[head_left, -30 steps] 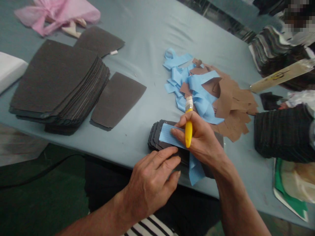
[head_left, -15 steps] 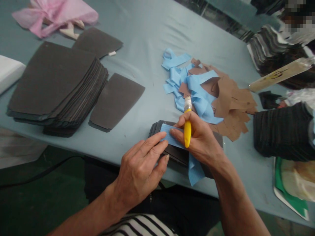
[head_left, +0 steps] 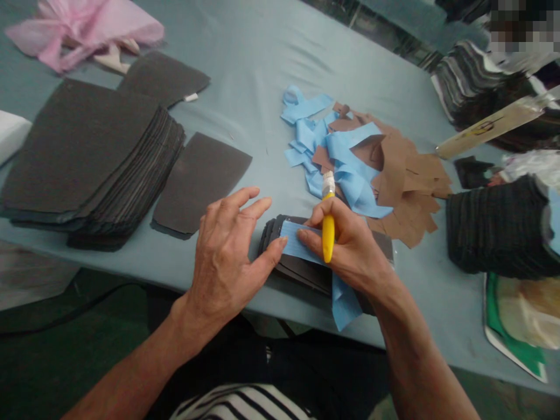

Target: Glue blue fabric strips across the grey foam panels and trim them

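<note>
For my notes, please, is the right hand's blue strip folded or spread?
Spread where visible: the blue strip lies flat; the right hand hides part.

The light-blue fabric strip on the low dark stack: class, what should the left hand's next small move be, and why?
Probably, the left hand should lower its fingers onto the light-blue fabric strip: only its thumb tip is at the strip's end, its fingers are raised, and the right hand, thumb on the strip, also holds the yellow-handled brush.

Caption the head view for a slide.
Right hand on blue strip over dark pieces, gripping yellow brush; left hand open beside.
</note>
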A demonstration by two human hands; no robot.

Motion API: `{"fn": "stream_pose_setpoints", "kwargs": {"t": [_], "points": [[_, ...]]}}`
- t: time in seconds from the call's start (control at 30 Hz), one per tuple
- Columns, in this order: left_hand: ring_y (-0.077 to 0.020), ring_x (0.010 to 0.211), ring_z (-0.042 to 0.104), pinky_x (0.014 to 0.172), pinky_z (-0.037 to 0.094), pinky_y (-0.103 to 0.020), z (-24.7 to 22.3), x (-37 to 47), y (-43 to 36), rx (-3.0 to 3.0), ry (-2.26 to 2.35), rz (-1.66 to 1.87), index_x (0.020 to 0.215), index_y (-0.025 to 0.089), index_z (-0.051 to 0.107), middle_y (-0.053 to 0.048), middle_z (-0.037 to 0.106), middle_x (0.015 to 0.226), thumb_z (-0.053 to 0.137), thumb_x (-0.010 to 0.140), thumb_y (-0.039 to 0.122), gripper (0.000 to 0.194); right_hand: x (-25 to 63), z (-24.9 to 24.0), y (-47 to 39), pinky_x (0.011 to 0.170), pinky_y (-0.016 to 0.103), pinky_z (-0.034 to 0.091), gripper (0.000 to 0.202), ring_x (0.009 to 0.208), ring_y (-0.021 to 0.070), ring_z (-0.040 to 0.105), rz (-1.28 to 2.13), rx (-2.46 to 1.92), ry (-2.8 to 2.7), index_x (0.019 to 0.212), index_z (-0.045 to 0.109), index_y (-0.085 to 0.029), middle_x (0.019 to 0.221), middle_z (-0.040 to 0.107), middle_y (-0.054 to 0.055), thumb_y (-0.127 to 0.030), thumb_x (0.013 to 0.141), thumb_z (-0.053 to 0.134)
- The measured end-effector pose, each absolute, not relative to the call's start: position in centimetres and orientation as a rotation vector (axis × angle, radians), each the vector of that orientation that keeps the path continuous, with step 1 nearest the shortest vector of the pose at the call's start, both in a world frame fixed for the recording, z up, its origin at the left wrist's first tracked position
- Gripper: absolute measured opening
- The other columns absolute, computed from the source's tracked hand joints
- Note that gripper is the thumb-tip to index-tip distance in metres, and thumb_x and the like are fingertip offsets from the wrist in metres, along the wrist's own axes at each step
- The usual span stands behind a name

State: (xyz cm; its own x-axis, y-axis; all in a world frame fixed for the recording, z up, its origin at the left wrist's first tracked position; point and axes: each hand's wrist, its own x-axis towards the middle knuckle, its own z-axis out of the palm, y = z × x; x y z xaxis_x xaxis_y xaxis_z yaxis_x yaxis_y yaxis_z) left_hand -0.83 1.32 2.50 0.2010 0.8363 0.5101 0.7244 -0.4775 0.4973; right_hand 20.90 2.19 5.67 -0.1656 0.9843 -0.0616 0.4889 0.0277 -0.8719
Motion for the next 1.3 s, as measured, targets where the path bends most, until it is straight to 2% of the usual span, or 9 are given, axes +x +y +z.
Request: {"fn": "stream_pose_setpoints", "kwargs": {"t": [0.1, 0.5, 0.73, 0.97, 1.13, 1.3], "points": [[-0.0358, 0.138, 0.060, 0.116, 0.047, -0.055, 2.3, -0.4, 1.5, 2.320, 1.512, 1.064, 0.142, 0.019, 0.056, -0.018, 0.062, 0.151, 0.067, 0.100, 0.036, 0.046, 21.0, 5.5, 2.2, 0.058, 0.028, 0.036, 0.028, 0.066, 0.0149, 0.045, 1.087, -1.499, -1.706, 0.095, 0.052, -0.027, 0.077, 0.054, -0.004, -0.039, 0.093, 0.076], [-0.0333, 0.138, 0.059, 0.117, 0.045, -0.050, 1.5, -0.1, 1.2, 2.291, 1.497, 1.036, 0.142, 0.018, 0.055, -0.017, 0.062, 0.151, 0.066, 0.101, 0.033, 0.045, 20.8, 5.6, 2.0, 0.063, 0.030, 0.040, 0.024, 0.069, 0.0155, 0.050, 1.041, -1.508, -1.734, 0.095, 0.051, -0.027, 0.080, 0.059, -0.003, -0.035, 0.094, 0.073], [-0.0311, 0.139, 0.060, 0.117, 0.044, -0.049, 1.5, -0.1, 1.3, 2.225, 1.455, 1.070, 0.133, 0.022, 0.056, -0.015, 0.063, 0.150, 0.070, 0.097, 0.031, 0.039, 20.2, 5.9, 1.8, 0.062, 0.030, 0.037, 0.020, 0.066, 0.0145, 0.049, 0.955, -1.551, -1.712, 0.092, 0.051, -0.026, 0.077, 0.055, -0.004, -0.025, 0.087, 0.070], [-0.0308, 0.140, 0.060, 0.117, 0.045, -0.046, 1.3, 0.0, 1.5, 2.201, 1.433, 1.094, 0.131, 0.019, 0.057, -0.017, 0.063, 0.148, 0.072, 0.095, 0.029, 0.040, 19.3, 5.6, 1.8, 0.060, 0.030, 0.035, 0.019, 0.058, 0.0114, 0.041, 0.875, -1.574, -1.664, 0.090, 0.052, -0.026, 0.072, 0.049, -0.008, -0.027, 0.087, 0.071], [-0.0305, 0.140, 0.060, 0.117, 0.046, -0.047, 1.3, 0.0, 1.6, 2.171, 1.428, 1.093, 0.130, 0.021, 0.058, -0.016, 0.064, 0.148, 0.072, 0.095, 0.029, 0.038, 19.1, 5.3, 1.7, 0.060, 0.029, 0.035, 0.018, 0.058, 0.0110, 0.041, 0.814, -1.585, -1.682, 0.091, 0.053, -0.025, 0.073, 0.049, -0.008, -0.026, 0.088, 0.071], [-0.0306, 0.141, 0.060, 0.118, 0.046, -0.047, 1.3, 0.0, 1.6, 2.135, 1.395, 1.088, 0.121, 0.021, 0.060, -0.017, 0.065, 0.148, 0.071, 0.096, 0.028, 0.029, 19.2, 5.3, 1.6, 0.058, 0.028, 0.036, 0.016, 0.058, 0.0108, 0.043, 0.772, -1.602, -1.719, 0.091, 0.052, -0.025, 0.072, 0.049, -0.009, -0.025, 0.089, 0.069]]}}
